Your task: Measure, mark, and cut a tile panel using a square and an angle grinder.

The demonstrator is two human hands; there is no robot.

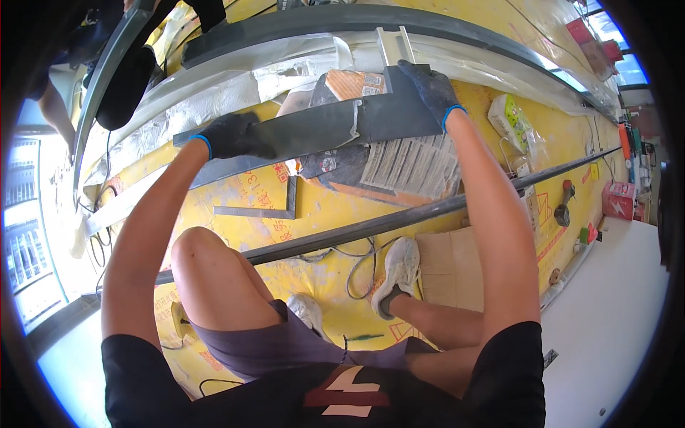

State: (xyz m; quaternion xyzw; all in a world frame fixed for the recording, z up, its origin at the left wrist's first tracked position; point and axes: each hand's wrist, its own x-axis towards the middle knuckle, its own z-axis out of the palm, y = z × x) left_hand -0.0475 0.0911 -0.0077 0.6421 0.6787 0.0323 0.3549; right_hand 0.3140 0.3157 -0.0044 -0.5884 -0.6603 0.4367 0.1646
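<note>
A dark grey metal profile [307, 128] with an upright end piece lies across in front of me, over a bag. My left hand [239, 135], in a black glove with a blue cuff, is closed around its left part. My right hand [434, 94], gloved alike, grips the upright end at the right, its fingers over the top edge. Just beyond this end stands a short silver metal channel [395, 47]. A strip of clear film or tape [356, 118] hangs on the profile's face. The dark bag [410, 167] with a printed label lies beneath.
A long dark bar [357, 232] runs crosswise near my legs. A carpenter's square [260, 212] lies on the yellow floor sheet. Farther off is a long curved-looking grey profile [300, 27] on plastic wrap. A power tool [564, 203] and red box [618, 198] sit right; another person's arm [56, 114] shows left.
</note>
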